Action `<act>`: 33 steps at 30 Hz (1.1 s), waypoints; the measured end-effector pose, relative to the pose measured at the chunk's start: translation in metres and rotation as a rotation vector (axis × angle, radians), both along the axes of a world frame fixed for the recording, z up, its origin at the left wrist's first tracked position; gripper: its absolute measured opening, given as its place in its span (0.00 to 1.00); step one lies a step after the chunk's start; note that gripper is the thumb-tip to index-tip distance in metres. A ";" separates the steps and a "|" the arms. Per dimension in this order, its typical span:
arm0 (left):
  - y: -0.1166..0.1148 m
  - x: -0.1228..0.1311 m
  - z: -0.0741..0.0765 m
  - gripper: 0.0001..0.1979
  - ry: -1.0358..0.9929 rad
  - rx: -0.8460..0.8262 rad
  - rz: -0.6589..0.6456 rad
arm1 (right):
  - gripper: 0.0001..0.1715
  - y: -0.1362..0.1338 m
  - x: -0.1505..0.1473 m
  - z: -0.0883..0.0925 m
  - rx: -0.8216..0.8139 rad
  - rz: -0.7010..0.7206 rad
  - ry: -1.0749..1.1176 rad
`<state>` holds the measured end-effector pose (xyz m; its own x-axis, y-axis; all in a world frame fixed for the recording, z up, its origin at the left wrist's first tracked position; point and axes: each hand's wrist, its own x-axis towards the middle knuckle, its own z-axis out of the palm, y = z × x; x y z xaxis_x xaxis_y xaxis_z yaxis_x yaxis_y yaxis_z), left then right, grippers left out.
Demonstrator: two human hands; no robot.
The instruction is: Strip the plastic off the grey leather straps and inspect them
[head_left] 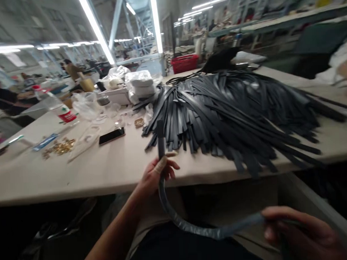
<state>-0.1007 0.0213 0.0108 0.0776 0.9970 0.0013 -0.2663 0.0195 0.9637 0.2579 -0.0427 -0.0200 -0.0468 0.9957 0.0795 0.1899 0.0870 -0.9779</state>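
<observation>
A long black strap (192,227) hangs in a curve between my two hands, below the table's front edge. My left hand (159,171) pinches it near one end, and that end sticks up past the thumb; the thumb has a pale covering on it. At the lower right, my right hand (298,228) grips the strap between thumb and fingers, blurred by motion. Beyond my hands, a large heap of similar black straps (218,109) spreads over the table, many ends pointing toward me.
On the pale table (106,171) lie a phone (112,136), a pile of small gold-coloured metal pieces (63,146), a blue packet (45,142) and a plastic bottle (59,110). Behind stand white wrapped bundles (141,83) and a red basket (184,63). A person's arm (346,67) shows at right.
</observation>
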 end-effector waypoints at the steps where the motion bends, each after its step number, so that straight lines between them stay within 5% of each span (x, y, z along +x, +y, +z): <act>1: -0.001 0.016 -0.007 0.22 0.058 -0.040 -0.163 | 0.14 0.003 -0.003 0.011 0.016 -0.009 -0.026; 5: -0.005 0.069 -0.021 0.24 0.212 -0.068 -0.638 | 0.12 0.029 -0.007 0.042 0.265 0.076 -0.099; 12: -0.007 0.114 -0.011 0.25 0.251 -0.140 -0.946 | 0.16 0.030 0.005 0.044 0.164 0.218 0.151; 15: -0.005 0.127 -0.001 0.23 0.293 -0.041 -0.949 | 0.16 0.030 -0.001 0.041 0.134 0.208 0.227; 18: -0.004 0.143 0.003 0.22 0.320 0.127 -0.801 | 0.15 0.029 -0.016 0.040 0.170 0.121 0.228; 23: -0.008 0.162 -0.012 0.18 0.373 0.158 -0.627 | 0.18 0.020 -0.039 0.041 0.276 0.018 0.213; 29: -0.018 0.158 -0.035 0.22 0.541 0.280 -0.894 | 0.18 0.000 -0.021 0.048 0.336 -0.227 0.300; 33: -0.024 0.158 -0.040 0.23 0.600 0.246 -0.962 | 0.16 -0.012 0.010 0.061 0.366 -0.329 0.196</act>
<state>0.0568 -0.0030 -0.0295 0.8570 0.5040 -0.1075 0.2584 -0.2397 0.9359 0.2676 -0.0546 0.0405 0.3145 0.8606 0.4005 0.0816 0.3959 -0.9147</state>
